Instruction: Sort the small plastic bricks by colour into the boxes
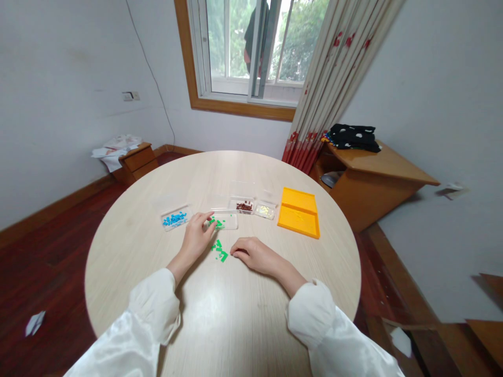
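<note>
My left hand [198, 230] is at the clear box [232, 224]. Its thumb and forefinger stand apart at the near left part of the box, so I record this grip as released. Small green pieces [218, 224] lie in the box beside the thumb. My right hand [254, 254] rests low over the table [223, 324], fingers curled and thumb drawn in to the forefinger. I cannot tell whether a piece is pinched between those tips.

The loose green pieces [223, 257] lie on the tabletop between my two hands, just beside the right fingertips and below the left palm; some of them sit close together.

To the left of my left hand, near it, is a tray [187, 210] of blue pieces [173, 219]. Beyond my right hand are a box of dark brown pieces [244, 206] and, next to it, a box of pale pieces [264, 211]. Farther out to the right of that hand lies a yellow case [298, 226], opened flat.
</note>
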`<control>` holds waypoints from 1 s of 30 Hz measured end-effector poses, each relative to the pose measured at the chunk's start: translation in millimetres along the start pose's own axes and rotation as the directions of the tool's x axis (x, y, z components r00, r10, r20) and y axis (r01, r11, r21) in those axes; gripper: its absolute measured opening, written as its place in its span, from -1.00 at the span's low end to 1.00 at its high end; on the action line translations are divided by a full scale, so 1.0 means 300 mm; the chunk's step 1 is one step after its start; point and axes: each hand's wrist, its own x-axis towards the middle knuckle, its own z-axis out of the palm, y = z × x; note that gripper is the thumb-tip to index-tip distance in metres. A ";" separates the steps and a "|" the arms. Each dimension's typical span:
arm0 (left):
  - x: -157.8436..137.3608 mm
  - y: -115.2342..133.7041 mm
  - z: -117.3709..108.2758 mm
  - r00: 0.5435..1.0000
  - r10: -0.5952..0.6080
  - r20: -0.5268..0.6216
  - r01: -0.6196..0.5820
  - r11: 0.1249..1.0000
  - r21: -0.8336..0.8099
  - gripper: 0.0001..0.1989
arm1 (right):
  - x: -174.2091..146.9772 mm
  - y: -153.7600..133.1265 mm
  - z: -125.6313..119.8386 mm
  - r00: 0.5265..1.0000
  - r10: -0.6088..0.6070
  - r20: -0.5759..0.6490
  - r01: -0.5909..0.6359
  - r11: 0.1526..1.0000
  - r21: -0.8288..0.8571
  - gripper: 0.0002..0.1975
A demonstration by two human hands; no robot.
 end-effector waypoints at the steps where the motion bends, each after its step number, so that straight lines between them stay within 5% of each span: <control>1: -0.001 0.005 -0.002 1.000 0.003 0.005 -0.003 1.000 -0.013 -0.74 | 0.000 -0.003 -0.001 1.000 0.013 -0.029 -0.013 1.000 0.008 -0.84; 7: -0.012 0.034 -0.003 0.987 0.105 0.124 -0.089 0.988 -0.125 -0.88 | 0.003 -0.023 -0.012 0.982 0.091 -0.166 -0.078 0.994 0.083 -0.89; 14: -0.029 0.076 -0.005 0.915 0.276 0.295 -0.210 0.948 -0.238 -0.89 | 0.007 0.004 0.003 0.950 0.127 -0.287 -0.066 0.975 0.213 -0.98; 23: -0.040 0.100 0.000 0.864 0.335 0.375 -0.243 0.931 -0.272 -0.86 | 0.015 0.000 0.020 0.931 0.190 -0.313 -0.107 0.959 0.264 -0.96; 30: -0.040 0.109 -0.003 0.880 0.293 0.374 -0.207 0.945 -0.253 -0.82 | 0.012 0.001 0.017 0.935 0.153 -0.321 -0.068 0.963 0.259 -0.93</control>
